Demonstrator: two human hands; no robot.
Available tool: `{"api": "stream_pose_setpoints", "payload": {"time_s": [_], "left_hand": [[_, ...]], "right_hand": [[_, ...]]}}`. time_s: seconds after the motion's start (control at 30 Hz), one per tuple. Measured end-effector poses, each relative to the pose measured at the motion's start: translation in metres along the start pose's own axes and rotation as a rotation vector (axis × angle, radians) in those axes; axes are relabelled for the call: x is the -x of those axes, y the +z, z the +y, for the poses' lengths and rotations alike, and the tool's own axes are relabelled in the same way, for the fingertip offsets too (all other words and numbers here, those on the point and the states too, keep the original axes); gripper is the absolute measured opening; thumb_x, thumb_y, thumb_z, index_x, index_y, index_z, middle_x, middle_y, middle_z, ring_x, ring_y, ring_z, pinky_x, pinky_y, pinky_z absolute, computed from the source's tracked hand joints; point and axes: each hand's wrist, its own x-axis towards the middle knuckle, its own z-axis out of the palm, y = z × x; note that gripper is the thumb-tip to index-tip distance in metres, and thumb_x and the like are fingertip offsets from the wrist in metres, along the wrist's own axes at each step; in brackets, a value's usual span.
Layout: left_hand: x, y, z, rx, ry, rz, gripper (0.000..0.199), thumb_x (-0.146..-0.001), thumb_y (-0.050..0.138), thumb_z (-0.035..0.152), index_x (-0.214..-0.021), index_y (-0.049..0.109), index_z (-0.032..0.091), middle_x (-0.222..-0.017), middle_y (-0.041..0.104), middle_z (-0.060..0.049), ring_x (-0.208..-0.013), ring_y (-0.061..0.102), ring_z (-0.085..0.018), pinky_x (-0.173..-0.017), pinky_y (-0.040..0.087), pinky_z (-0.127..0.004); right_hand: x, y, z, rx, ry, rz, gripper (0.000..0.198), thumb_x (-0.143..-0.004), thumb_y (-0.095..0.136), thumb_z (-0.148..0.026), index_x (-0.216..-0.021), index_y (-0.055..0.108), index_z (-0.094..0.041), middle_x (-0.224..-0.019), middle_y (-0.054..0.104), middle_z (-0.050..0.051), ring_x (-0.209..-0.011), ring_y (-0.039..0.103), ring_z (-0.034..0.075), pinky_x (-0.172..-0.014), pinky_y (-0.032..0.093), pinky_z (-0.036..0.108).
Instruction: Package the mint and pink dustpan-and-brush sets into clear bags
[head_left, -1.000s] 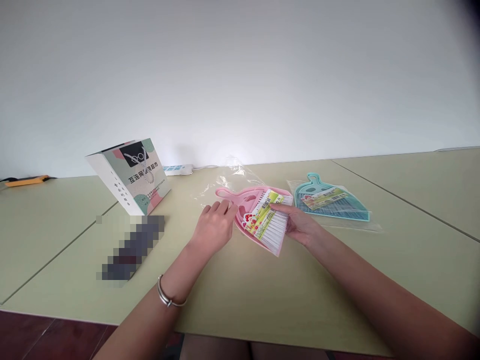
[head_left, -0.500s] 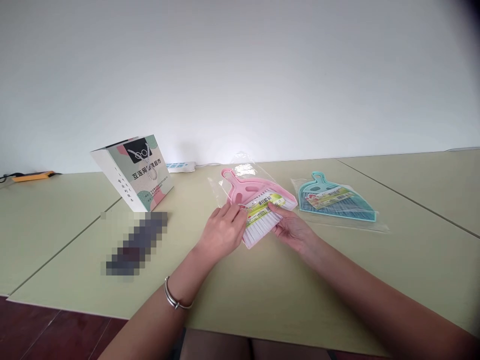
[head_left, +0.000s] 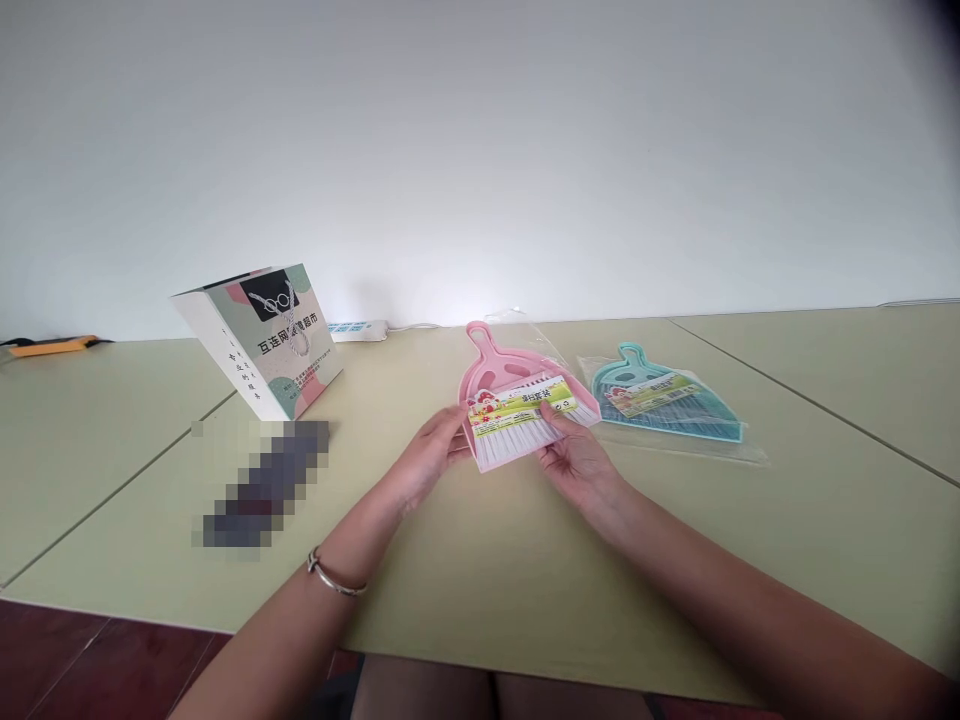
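A pink dustpan and brush set (head_left: pixel 506 374) in clear plastic wrap is held between both hands, tilted toward me with its handle pointing away. White bristles lie inside the pan under a green and white printed label (head_left: pixel 521 405). My left hand (head_left: pixel 433 452) grips the pan's left edge, thumb near the label and fingers underneath. My right hand (head_left: pixel 581 462) pinches the front edge, its thumb on the label and its fingers beneath. To the right, a teal dustpan and brush set (head_left: pixel 667 405) lies on the table in its clear wrap.
A printed paper bag (head_left: pixel 277 340) with a rope handle stands tilted at the left. Below it lies a dark, pixelated item (head_left: pixel 266 485). A white power strip (head_left: pixel 358 330) and an orange object (head_left: pixel 52 346) sit near the wall. Seams cross the pale green table (head_left: pixel 465 580).
My left hand has moved from over the label to the pan's left edge. The pink set has turned, so its handle points more directly away and its label shows more fully.
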Motion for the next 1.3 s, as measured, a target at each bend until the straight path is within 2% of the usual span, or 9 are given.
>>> {"api": "stream_pose_setpoints", "payload": {"time_s": [0.23, 0.4, 0.5, 0.63, 0.77, 0.87, 1.0, 1.1, 1.3], "left_hand": [[0.016, 0.017, -0.007, -0.009, -0.168, -0.092, 0.040, -0.081, 0.058, 0.041, -0.107, 0.058, 0.011, -0.104, 0.067, -0.016, -0.094, 0.065, -0.025, -0.085, 0.049, -0.038], [0.018, 0.017, -0.005, 0.051, -0.148, 0.053, 0.024, -0.080, 0.062, 0.023, -0.100, 0.058, 0.009, -0.092, 0.070, -0.014, -0.080, 0.068, -0.018, -0.077, 0.053, -0.030], [0.021, 0.008, -0.003, 0.138, -0.205, 0.107, 0.015, -0.082, 0.058, 0.017, -0.094, 0.061, 0.008, -0.083, 0.071, -0.012, -0.072, 0.068, -0.013, -0.070, 0.054, -0.021], [0.041, -0.010, -0.001, 0.234, -0.273, 0.178, 0.012, -0.083, 0.056, 0.013, -0.090, 0.064, 0.007, -0.077, 0.072, -0.011, -0.065, 0.067, -0.010, -0.064, 0.053, -0.014], [0.074, -0.025, -0.003, 0.233, -0.308, 0.173, 0.010, -0.082, 0.059, 0.015, -0.087, 0.064, 0.008, -0.073, 0.072, -0.009, -0.062, 0.067, -0.010, -0.060, 0.054, -0.014], [0.097, -0.028, -0.010, 0.223, -0.353, 0.162, 0.013, -0.078, 0.065, 0.021, -0.084, 0.063, 0.010, -0.072, 0.072, -0.008, -0.061, 0.066, -0.010, -0.060, 0.053, -0.014], [0.116, -0.022, -0.019, 0.183, -0.381, 0.078, 0.027, -0.070, 0.072, 0.033, -0.081, 0.061, 0.012, -0.070, 0.071, -0.006, -0.060, 0.065, -0.010, -0.057, 0.051, -0.013], [0.127, -0.014, -0.022, 0.113, -0.352, 0.021, 0.035, -0.066, 0.073, 0.042, -0.078, 0.059, 0.012, -0.067, 0.070, -0.005, -0.057, 0.064, -0.009, -0.052, 0.047, -0.013], [0.150, -0.008, -0.037, -0.055, -0.416, 0.028, 0.046, -0.068, 0.062, 0.059, -0.072, 0.054, 0.014, -0.050, 0.063, -0.003, -0.039, 0.057, -0.011, -0.036, 0.031, -0.016]], "right_hand": [[-0.004, -0.005, 0.003, 0.027, -0.005, 0.055, 0.014, -0.079, 0.059, -0.006, -0.087, 0.060, -0.019, -0.079, 0.070, -0.002, -0.070, 0.068, 0.008, -0.061, 0.058, 0.013], [0.000, -0.006, 0.007, 0.155, 0.064, -0.055, 0.013, -0.079, 0.062, -0.009, -0.088, 0.061, -0.019, -0.081, 0.071, -0.002, -0.073, 0.068, 0.008, -0.065, 0.059, 0.015], [0.006, -0.004, 0.002, 0.347, 0.171, -0.195, 0.011, -0.081, 0.062, -0.021, -0.091, 0.062, -0.018, -0.083, 0.072, 0.001, -0.074, 0.068, 0.009, -0.067, 0.058, 0.017], [0.018, -0.011, -0.015, 0.786, 0.322, -0.402, 0.035, -0.079, 0.059, -0.048, -0.080, 0.064, -0.013, -0.069, 0.070, 0.007, -0.060, 0.066, 0.011, -0.056, 0.054, 0.019], [0.038, -0.037, -0.029, 1.104, 0.205, -0.475, 0.048, -0.074, 0.057, -0.059, -0.054, 0.049, -0.016, -0.040, 0.047, -0.005, -0.034, 0.041, 0.004, -0.035, 0.032, 0.016], [0.057, -0.053, -0.033, 1.060, 0.046, -0.326, 0.037, -0.070, 0.065, -0.053, -0.067, 0.050, -0.020, -0.048, 0.050, -0.007, -0.044, 0.046, 0.007, -0.042, 0.037, 0.018], [0.079, -0.056, -0.025, 0.807, 0.190, -0.326, 0.051, -0.068, 0.072, -0.040, -0.110, 0.049, -0.023, -0.095, 0.068, 0.003, -0.080, 0.065, 0.016, -0.076, 0.050, 0.030], [0.089, -0.053, -0.015, 0.703, 0.310, -0.422, 0.053, -0.064, 0.075, -0.034, -0.110, 0.055, -0.016, -0.098, 0.070, 0.009, -0.085, 0.067, 0.021, -0.081, 0.050, 0.034], [0.109, -0.065, -0.014, 0.698, 0.298, -0.311, 0.044, -0.069, 0.069, -0.037, -0.107, 0.062, -0.014, -0.097, 0.071, 0.010, -0.085, 0.068, 0.022, -0.077, 0.051, 0.031]]}}
